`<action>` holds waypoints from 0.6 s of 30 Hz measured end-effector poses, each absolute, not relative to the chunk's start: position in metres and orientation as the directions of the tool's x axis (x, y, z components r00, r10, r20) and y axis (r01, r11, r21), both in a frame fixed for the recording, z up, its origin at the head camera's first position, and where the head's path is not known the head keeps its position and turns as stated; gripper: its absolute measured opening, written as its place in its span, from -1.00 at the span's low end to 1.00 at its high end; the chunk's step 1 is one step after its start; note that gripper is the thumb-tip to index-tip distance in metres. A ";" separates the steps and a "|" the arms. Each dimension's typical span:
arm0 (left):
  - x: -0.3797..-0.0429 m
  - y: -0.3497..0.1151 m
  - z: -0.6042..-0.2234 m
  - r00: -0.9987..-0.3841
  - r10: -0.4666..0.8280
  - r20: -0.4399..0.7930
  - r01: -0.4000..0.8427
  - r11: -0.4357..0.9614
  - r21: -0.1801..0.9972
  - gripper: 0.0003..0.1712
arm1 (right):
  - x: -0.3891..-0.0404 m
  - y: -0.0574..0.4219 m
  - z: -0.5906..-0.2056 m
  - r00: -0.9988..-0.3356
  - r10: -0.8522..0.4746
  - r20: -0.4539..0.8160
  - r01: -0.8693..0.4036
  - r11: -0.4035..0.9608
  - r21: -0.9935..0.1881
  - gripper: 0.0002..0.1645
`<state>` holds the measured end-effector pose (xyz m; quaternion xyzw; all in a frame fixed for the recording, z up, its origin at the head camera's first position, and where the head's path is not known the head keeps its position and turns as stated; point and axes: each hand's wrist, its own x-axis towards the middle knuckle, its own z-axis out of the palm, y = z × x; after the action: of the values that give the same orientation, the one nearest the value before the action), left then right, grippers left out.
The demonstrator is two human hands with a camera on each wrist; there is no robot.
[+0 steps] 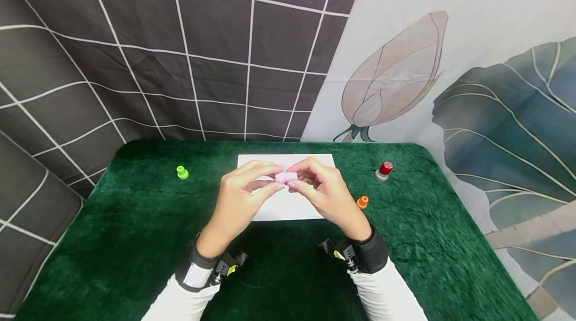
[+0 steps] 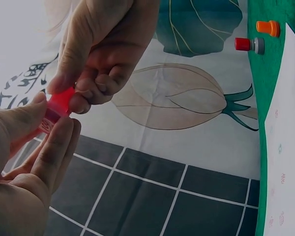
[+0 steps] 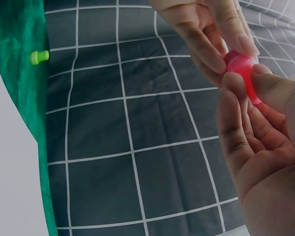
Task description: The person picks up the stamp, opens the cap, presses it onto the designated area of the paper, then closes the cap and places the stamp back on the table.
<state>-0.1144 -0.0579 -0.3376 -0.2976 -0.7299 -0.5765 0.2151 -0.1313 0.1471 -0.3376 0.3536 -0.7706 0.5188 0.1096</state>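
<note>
Both hands hold a small pink stamp (image 1: pixel 285 177) sideways between them, raised above a white sheet of paper (image 1: pixel 288 211). My left hand (image 1: pixel 236 196) pinches its left end between thumb and fingers. The thumb and fingers of my right hand (image 1: pixel 330 193) grip the other end. Seen from the left wrist, the stamp (image 2: pixel 60 102) looks red-pink, and a printed mark shows near the left fingers. In the right wrist view, fingertips cover much of the stamp (image 3: pixel 243 66). Several tiny coloured marks are on the paper (image 2: pixel 290 147) in the left wrist view.
On the green cloth (image 1: pixel 135 241), a lime-green stamp (image 1: pixel 182 172) stands at the left. An orange stamp (image 1: pixel 362 202) sits just beyond the right wrist. Farther right is a red stamp (image 1: pixel 384 170) with a pale base. A patterned curtain (image 1: pixel 216 51) hangs behind the table.
</note>
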 end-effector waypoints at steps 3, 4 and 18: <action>-0.114 -0.059 -0.337 -0.738 0.194 0.647 0.675 0.175 0.717 -0.63 | -0.132 0.146 -0.338 -0.722 -0.427 0.544 -0.668 0.223 -0.710 -0.70; -0.114 -0.059 -0.337 -0.740 0.199 0.643 0.672 0.178 0.719 -0.62 | -0.132 0.146 -0.338 -0.721 -0.428 0.545 -0.670 0.231 -0.706 -0.71; -0.117 -0.062 -0.343 -0.755 0.300 0.583 0.656 0.325 0.681 -0.65 | -0.133 0.146 -0.344 -0.719 -0.454 0.526 -0.690 0.383 -0.614 -0.73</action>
<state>-0.1168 -0.0618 -0.3430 -0.3009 -0.7941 -0.4969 0.1790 -0.1330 0.1456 -0.3436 0.3487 -0.8203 0.4322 0.1367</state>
